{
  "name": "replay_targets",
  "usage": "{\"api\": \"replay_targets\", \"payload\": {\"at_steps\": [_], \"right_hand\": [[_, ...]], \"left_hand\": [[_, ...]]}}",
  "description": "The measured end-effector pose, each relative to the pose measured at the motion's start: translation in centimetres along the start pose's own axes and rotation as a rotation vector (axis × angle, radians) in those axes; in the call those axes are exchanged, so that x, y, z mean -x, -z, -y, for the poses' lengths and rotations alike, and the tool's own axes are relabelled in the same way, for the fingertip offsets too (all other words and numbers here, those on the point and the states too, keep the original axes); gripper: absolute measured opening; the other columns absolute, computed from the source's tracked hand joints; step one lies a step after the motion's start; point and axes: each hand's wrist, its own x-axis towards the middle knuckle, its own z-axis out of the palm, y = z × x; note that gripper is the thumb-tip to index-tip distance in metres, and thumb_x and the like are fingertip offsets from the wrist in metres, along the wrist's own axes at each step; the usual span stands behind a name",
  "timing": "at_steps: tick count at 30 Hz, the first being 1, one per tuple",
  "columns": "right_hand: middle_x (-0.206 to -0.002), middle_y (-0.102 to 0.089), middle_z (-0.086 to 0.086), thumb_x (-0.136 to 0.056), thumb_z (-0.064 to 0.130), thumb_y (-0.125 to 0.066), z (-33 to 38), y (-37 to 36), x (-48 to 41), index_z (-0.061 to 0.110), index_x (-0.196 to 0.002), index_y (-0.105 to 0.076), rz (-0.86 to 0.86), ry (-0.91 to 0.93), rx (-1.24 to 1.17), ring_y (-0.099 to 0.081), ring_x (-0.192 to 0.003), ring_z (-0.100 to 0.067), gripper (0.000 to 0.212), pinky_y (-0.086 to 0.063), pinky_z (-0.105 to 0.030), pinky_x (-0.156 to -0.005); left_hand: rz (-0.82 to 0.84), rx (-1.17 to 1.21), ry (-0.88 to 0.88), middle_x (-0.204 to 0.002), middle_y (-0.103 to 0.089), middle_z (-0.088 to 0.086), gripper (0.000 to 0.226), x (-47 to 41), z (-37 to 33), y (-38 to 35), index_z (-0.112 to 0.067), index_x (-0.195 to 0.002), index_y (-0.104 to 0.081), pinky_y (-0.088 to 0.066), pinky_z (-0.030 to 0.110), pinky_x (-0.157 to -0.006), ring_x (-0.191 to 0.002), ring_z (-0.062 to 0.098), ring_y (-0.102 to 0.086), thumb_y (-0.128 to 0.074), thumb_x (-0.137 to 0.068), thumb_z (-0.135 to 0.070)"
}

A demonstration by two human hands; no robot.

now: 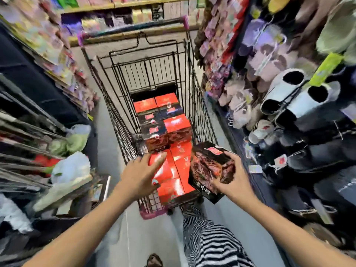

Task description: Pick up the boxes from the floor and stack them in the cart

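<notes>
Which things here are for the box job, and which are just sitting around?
For the job: dark box in right hand; left hand on red boxes; cart.
Just around: slippers, plush toys, shelves.

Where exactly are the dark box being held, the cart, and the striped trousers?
dark box (211, 166), head view, on its printed front face.
cart (200, 116), head view, on its right wire wall.
striped trousers (208, 241), head view, on the leg fabric.
</notes>
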Motion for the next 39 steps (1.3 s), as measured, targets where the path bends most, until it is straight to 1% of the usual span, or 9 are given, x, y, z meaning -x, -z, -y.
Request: {"api": "replay_targets", "payload": {"at_steps": [3,8,13,16,19,25,32,36,39], "right_hand": [[-0.125,-0.052,0.004,-0.057,0.038,-0.079,-2.1,0.8,-4.3,0.034,-0.128,-0.041,0.101,-0.042,0.152,-0.051,-0.116,-0.007,0.081,-0.04,-0.025,-0.101],[-0.124,-0.047,0.01,-0.057,0.042,-0.077,-6.3,0.8,-10.1,0.059,-0.127,-0.03,0.219,-0.081,0.258,-0.046,-0.112,0.004,0.085,-0.027,0.001,-0.092],[-0.127,-0.045,0.007,-0.062,0.046,-0.073,-9.5,-0.8,-14.0,0.061,-0.13,-0.025,0.36,-0.017,0.328,-0.047,-0.114,-0.003,0.084,-0.033,-0.008,-0.094],[-0.122,-0.042,0.007,-0.063,0.049,-0.068,-10.6,-1.8,-15.1,0.062,-0.13,-0.023,0.429,0.007,0.36,-0.046,-0.11,-0.007,0.082,-0.04,-0.024,-0.091],[-0.119,-0.039,0.005,-0.064,0.05,-0.067,-11.2,-2.5,-15.9,0.054,-0.133,-0.025,0.503,0.026,0.37,-0.047,-0.108,-0.01,0.081,-0.042,-0.024,-0.088],[-0.122,-0.034,0.0,-0.07,0.031,-0.08,-12.1,-3.7,-18.1,0.041,-0.135,-0.025,0.643,0.067,0.385,-0.042,-0.115,-0.015,0.086,-0.046,-0.037,-0.1],[-0.15,-0.013,-0.029,-0.073,0.01,-0.08,-13.7,-4.7,-21.8,0.028,-0.14,-0.021,0.76,0.41,0.488,-0.03,-0.135,-0.036,0.09,-0.036,-0.04,-0.102],[-0.158,0.0,-0.02,-0.079,0.011,-0.075,-14.7,-5.6,-22.8,0.035,-0.145,-0.029,0.755,0.349,0.65,-0.025,-0.141,-0.04,0.084,-0.034,-0.044,-0.108],[-0.159,0.008,-0.008,-0.081,0.029,-0.075,-14.6,-6.7,-22.3,0.043,-0.142,-0.032,0.732,0.148,0.625,-0.022,-0.143,-0.037,0.076,-0.035,-0.044,-0.108]], "left_hand": [[0.092,0.001,0.049,-0.112,-0.056,0.016,0.103,-4.3,0.3,-1.7,-0.03,-0.149,-0.029,-0.048,0.04,-0.073,-0.09,0.035,-0.057,-0.078,-0.062,-0.053],[0.097,0.008,0.037,-0.105,-0.058,0.023,0.108,-10.2,0.9,-4.5,-0.023,-0.144,-0.041,-0.05,0.043,-0.069,-0.084,0.038,-0.057,-0.089,-0.05,-0.042],[0.16,0.034,0.063,-0.125,-0.049,0.032,0.113,-13.9,2.1,-7.8,-0.023,-0.15,-0.021,-0.047,0.053,-0.086,-0.107,0.046,-0.051,-0.086,-0.058,-0.033],[0.212,0.008,0.163,-0.156,0.001,0.027,0.09,-14.9,2.5,-9.6,-0.032,-0.152,0.001,-0.019,0.052,-0.113,-0.144,0.04,-0.007,-0.062,-0.088,-0.033],[0.171,0.017,0.247,-0.146,0.041,0.019,0.089,-15.0,2.7,-10.8,-0.04,-0.145,0.022,0.0,0.052,-0.117,-0.137,0.035,0.034,-0.051,-0.095,-0.032],[0.224,0.117,0.366,-0.15,0.035,0.017,0.079,-14.6,2.6,-11.2,-0.049,-0.136,0.031,0.013,0.05,-0.109,-0.139,0.038,0.026,-0.039,-0.098,-0.047],[0.211,0.127,0.392,-0.148,0.037,0.013,0.088,-13.7,2.9,-12.0,-0.045,-0.133,0.039,0.011,0.05,-0.112,-0.135,0.035,0.031,-0.042,-0.099,-0.038],[0.18,0.162,0.383,-0.15,0.034,0.012,0.085,-13.4,2.8,-12.4,-0.045,-0.138,0.032,0.015,0.047,-0.112,-0.137,0.036,0.033,-0.04,-0.096,-0.03],[0.184,0.198,0.402,-0.153,0.029,0.011,0.091,-13.8,2.6,-12.6,-0.046,-0.141,0.025,0.007,0.051,-0.115,-0.141,0.036,0.025,-0.052,-0.095,-0.036]]}}
